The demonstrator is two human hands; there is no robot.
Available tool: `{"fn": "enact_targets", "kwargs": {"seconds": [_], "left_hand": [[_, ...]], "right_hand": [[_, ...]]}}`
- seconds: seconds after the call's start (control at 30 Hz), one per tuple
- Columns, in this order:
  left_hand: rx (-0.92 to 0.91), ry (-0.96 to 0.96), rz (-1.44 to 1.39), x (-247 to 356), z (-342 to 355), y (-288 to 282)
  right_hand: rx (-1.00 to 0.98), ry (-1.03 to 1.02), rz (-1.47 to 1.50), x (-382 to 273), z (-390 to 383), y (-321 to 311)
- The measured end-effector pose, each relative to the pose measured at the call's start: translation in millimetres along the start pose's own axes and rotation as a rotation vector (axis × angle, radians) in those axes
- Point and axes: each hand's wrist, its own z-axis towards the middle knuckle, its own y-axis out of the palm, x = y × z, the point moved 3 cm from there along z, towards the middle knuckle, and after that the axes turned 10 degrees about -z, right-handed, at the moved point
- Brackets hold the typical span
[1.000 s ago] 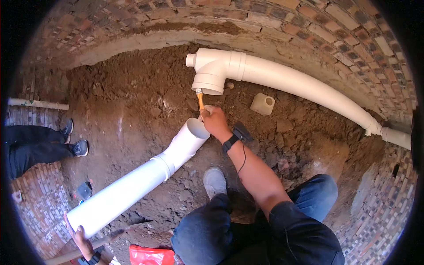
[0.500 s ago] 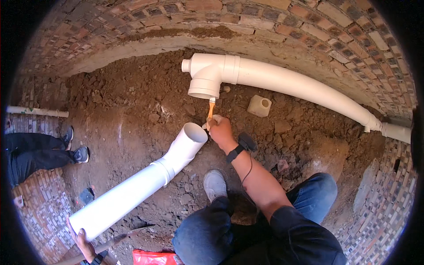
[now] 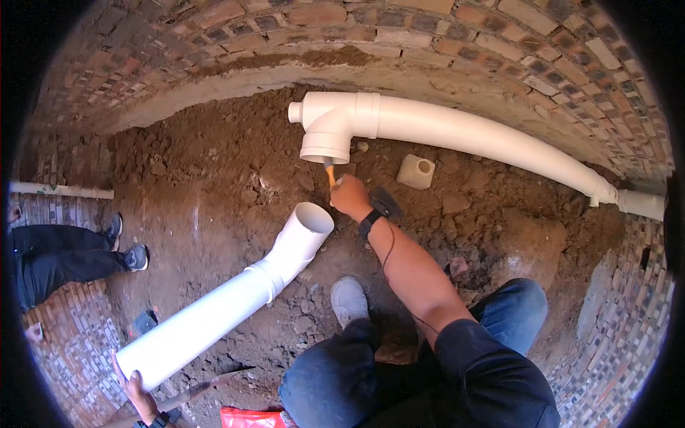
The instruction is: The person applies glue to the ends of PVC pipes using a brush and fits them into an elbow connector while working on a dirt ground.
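My right hand [image 3: 349, 197] is closed around the yellow handle of a paintbrush [image 3: 330, 173]. The brush's tip reaches the lower rim of the downward-facing socket on a white pipe tee [image 3: 327, 128]. At the lower left, my left hand [image 3: 139, 398] grips the far end of a loose white pipe [image 3: 193, 324], thumb on top and fingers along its side. This pipe carries an elbow [image 3: 298, 239], whose open mouth points up toward the tee, a short gap away and beside my right hand.
A long white pipe [image 3: 471, 135] runs right from the tee along the brick wall [image 3: 485, 43]. A beige open container [image 3: 416, 172] sits on the dirt [image 3: 235, 178]. A shovel [image 3: 193, 392] and red plastic bag [image 3: 250, 417] lie near me. Another person's legs [image 3: 64, 255] show at left.
My right hand has turned and shifted slightly, bringing the brush from the right side of the socket's rim to its lower edge, more to the left. My left hand keeps its grip.
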Motion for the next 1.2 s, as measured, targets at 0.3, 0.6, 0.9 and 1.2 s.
{"fn": "enact_targets", "kwargs": {"seconds": [0.3, 0.6, 0.9, 1.2], "left_hand": [[-0.017, -0.01, -0.01, 1, 1, 3], [-0.023, -0.009, 0.009, 8, 5, 8], [-0.041, -0.013, 0.044, 8, 1, -3], [-0.059, 0.045, 0.169, 23, -9, 16]], "right_hand": [[0.08, 0.193, 0.159, 18, -89, -98], [0.367, 0.061, -0.334, 72, -98, -256], [0.117, 0.089, -0.592, 86, -44, -244], [-0.168, -0.007, -0.613, 121, -4, -180]]}}
